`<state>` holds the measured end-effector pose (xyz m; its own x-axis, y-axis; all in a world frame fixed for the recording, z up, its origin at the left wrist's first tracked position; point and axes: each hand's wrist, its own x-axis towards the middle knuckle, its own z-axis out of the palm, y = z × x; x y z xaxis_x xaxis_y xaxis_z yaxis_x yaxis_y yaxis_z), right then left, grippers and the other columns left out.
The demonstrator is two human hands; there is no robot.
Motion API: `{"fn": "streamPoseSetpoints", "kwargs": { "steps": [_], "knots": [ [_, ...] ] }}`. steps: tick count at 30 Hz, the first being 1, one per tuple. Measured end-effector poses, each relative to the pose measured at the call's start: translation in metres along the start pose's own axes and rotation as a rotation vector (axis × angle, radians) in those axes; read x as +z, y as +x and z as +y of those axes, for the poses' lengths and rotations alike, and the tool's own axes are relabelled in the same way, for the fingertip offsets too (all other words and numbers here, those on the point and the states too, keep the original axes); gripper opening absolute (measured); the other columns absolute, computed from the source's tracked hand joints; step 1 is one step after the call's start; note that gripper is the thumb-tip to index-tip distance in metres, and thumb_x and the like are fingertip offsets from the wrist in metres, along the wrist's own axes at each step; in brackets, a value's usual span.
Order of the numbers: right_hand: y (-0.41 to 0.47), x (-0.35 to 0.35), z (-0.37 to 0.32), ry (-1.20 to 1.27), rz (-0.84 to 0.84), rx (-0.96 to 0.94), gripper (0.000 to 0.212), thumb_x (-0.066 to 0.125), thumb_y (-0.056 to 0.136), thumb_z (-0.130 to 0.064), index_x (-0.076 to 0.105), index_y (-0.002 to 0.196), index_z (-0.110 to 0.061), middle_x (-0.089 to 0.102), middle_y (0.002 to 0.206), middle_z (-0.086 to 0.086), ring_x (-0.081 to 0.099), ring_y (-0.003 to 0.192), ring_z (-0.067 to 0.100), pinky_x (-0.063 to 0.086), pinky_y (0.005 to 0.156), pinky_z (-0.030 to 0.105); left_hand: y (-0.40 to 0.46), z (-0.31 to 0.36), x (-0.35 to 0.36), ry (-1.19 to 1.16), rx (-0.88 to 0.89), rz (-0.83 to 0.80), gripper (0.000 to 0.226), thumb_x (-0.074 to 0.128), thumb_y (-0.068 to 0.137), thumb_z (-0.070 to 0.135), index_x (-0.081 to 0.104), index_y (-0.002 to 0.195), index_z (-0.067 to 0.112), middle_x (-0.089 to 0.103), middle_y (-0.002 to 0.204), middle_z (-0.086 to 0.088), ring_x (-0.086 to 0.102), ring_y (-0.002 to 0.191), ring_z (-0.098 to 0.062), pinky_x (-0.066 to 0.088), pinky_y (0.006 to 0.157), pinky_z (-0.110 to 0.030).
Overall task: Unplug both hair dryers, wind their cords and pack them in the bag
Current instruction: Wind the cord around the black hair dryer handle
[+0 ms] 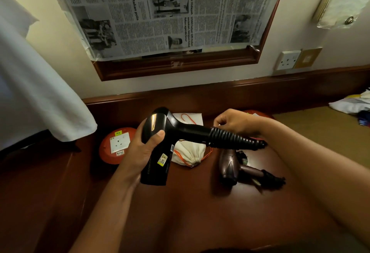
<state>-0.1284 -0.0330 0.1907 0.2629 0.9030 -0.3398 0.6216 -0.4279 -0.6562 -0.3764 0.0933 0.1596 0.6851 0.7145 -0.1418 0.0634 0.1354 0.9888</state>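
Left hand (146, 148) grips the black dryer (160, 142) by its barrel, above the bench (190, 212). Handle runs rightward, cord (234, 138) coiled round it. Right hand (234, 121) pinches at the coil. Bag (190, 152) lies just beyond; brown dryer (230, 166) right.

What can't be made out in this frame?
- Black dryer's plug: hidden, head view, behind the right hand.
- Cloth bag's mouth: partly covered by the dryer.
- Brown dryer's cord end: dark, blurred.
- Orange reel's label: too small.
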Motion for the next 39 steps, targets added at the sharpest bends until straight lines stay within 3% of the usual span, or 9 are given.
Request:
{"fn": "streamPoseSetpoints", "kwargs": {
  "steps": [5,8,12,18,24,26,31,36,39],
  "knots": [
    [-0.006,0.001,-0.016,-0.243,0.061,-0.019,0.037,0.063,0.089,-0.034,0.065,0.078,0.002,0.050,0.062,-0.001,0.045,0.055,0.007,0.039,0.056,0.023,0.001,0.002,0.008,0.243,0.145,0.020,0.068,0.069,0.080,0.031,0.036,0.139,0.032,0.058,0.114,0.012,0.064,0.096,0.000,0.051,0.068,-0.012],
    [-0.010,0.010,-0.022,-0.407,0.123,-0.012,0.036,0.059,0.091,-0.035,0.064,0.078,-0.002,0.054,0.068,0.002,0.049,0.063,0.015,0.042,0.059,0.029,0.001,-0.005,0.012,0.389,0.191,0.065,0.076,0.069,0.079,0.041,0.028,0.144,0.036,0.053,0.114,0.021,0.057,0.105,-0.005,0.046,0.076,-0.016],
    [-0.018,0.025,-0.025,-0.466,0.157,0.083,0.028,0.052,0.094,-0.031,0.062,0.083,-0.008,0.060,0.079,0.006,0.057,0.071,0.023,0.050,0.066,0.037,0.000,-0.011,0.019,0.522,0.247,0.139,0.079,0.069,0.082,0.040,0.023,0.147,0.035,0.053,0.122,0.008,0.053,0.107,-0.012,0.042,0.075,-0.017],
    [-0.020,0.055,-0.018,-0.098,0.298,0.212,0.021,0.047,0.083,-0.003,0.065,0.096,-0.004,0.068,0.089,0.013,0.065,0.083,0.028,0.054,0.068,0.037,0.003,-0.026,0.031,0.632,0.320,0.277,0.084,0.069,0.081,0.044,0.022,0.149,0.030,0.051,0.136,-0.004,0.050,0.120,-0.020,0.041,0.088,-0.028],
    [-0.028,0.098,-0.011,0.671,0.589,0.266,0.012,0.057,0.088,-0.001,0.056,0.096,-0.010,0.063,0.087,0.007,0.070,0.076,0.018,0.060,0.073,0.036,-0.001,-0.044,0.037,0.406,0.190,0.324,0.079,0.070,0.083,0.037,0.024,0.148,0.031,0.044,0.144,0.002,0.043,0.131,-0.017,0.041,0.104,-0.037],
    [-0.028,0.108,-0.009,0.616,0.649,0.243,0.009,0.059,0.088,-0.003,0.057,0.093,-0.011,0.064,0.089,0.008,0.067,0.080,0.019,0.058,0.073,0.034,-0.005,-0.047,0.038,0.293,0.151,0.310,0.075,0.070,0.084,0.030,0.029,0.146,0.030,0.048,0.136,0.006,0.045,0.126,-0.014,0.040,0.099,-0.031],
    [-0.037,0.128,-0.003,0.304,0.685,0.171,0.010,0.053,0.090,-0.001,0.060,0.093,-0.007,0.056,0.095,0.005,0.050,0.073,0.007,0.039,0.057,0.005,-0.012,-0.066,0.032,0.185,0.052,0.305,0.073,0.074,0.081,0.032,0.034,0.142,0.031,0.055,0.130,0.002,0.055,0.117,-0.018,0.048,0.098,-0.042],
    [-0.048,0.136,0.004,0.135,0.543,0.199,0.026,0.055,0.089,0.001,0.066,0.106,-0.014,0.062,0.101,0.001,0.056,0.089,0.015,0.048,0.077,0.026,-0.026,-0.084,0.029,0.123,-0.017,0.310,0.073,0.075,0.080,0.033,0.036,0.142,0.032,0.057,0.125,0.002,0.058,0.109,-0.017,0.051,0.090,-0.037],
    [-0.054,0.144,0.008,0.159,0.488,0.241,0.025,0.057,0.087,0.001,0.071,0.096,-0.016,0.066,0.095,0.003,0.060,0.088,0.020,0.053,0.084,0.035,-0.032,-0.093,0.031,0.045,-0.055,0.322,0.065,0.075,0.080,0.031,0.042,0.136,0.033,0.059,0.123,0.002,0.060,0.106,-0.018,0.053,0.088,-0.041]
  ]
}}
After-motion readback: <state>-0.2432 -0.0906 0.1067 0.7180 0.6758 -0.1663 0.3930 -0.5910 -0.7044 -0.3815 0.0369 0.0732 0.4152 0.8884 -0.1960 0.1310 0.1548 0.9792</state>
